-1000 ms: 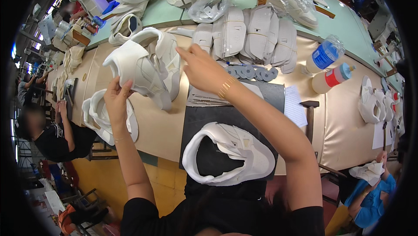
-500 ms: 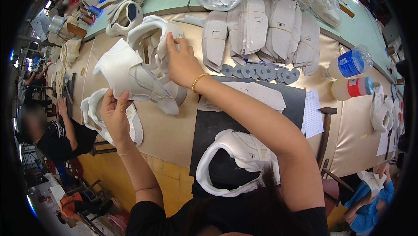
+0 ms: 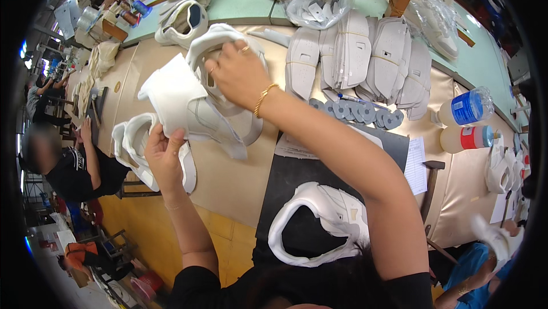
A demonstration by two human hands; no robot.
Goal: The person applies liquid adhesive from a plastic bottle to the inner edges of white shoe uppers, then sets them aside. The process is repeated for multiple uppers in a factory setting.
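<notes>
A white shoe upper [image 3: 174,101] is held tilted over the left part of the table. My left hand [image 3: 164,158] pinches its lower edge, thumb on the outer face. My right hand [image 3: 237,75] lies over the collar opening, fingers curled in; the fingertips are hidden inside. White padded collar [image 3: 214,38] shows behind the hand; whether it belongs to the same upper I cannot tell. Near my left hand lie more white uppers [image 3: 134,143]. Another upper [image 3: 337,212] rests on the black mat [image 3: 291,183] close to my body, its opening facing left.
Banded stacks of grey-white shoe pieces [image 3: 351,49] stand at the back, with grey round pieces [image 3: 354,112] and a pen before them. A hammer [image 3: 431,189], a paper sheet [image 3: 415,166] and two bottles [image 3: 465,138] lie at right. Co-workers sit at both sides.
My right hand has shifted from gripping the collar's right edge to reaching into the opening with fingers curled. The view has swung a little, so most things sit farther right.
</notes>
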